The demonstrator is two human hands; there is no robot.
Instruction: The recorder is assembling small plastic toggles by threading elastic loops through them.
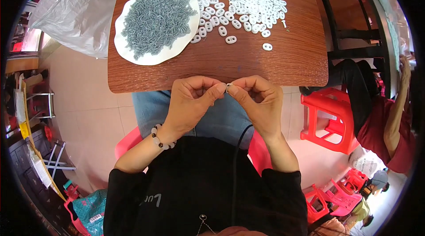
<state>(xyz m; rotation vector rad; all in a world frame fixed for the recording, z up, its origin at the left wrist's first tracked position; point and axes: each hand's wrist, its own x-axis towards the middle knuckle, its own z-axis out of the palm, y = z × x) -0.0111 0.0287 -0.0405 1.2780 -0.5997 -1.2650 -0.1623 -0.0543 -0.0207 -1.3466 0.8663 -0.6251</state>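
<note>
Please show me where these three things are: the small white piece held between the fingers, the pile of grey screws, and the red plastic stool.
small white piece point(229, 87), head view, its visible top.
pile of grey screws point(157, 19), head view, heap middle.
red plastic stool point(325, 103), head view, seat top.

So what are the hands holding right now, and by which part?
A small white plastic piece, pinched at its two ends between the fingertips of the left hand and the right hand, just off the table's near edge.

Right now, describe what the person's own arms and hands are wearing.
Both forearms are bare, with black sleeves pushed up near the elbows. The left hand has a bracelet of pale and dark round beads at the wrist. The right hand wears nothing; no gloves or rings show.
</note>
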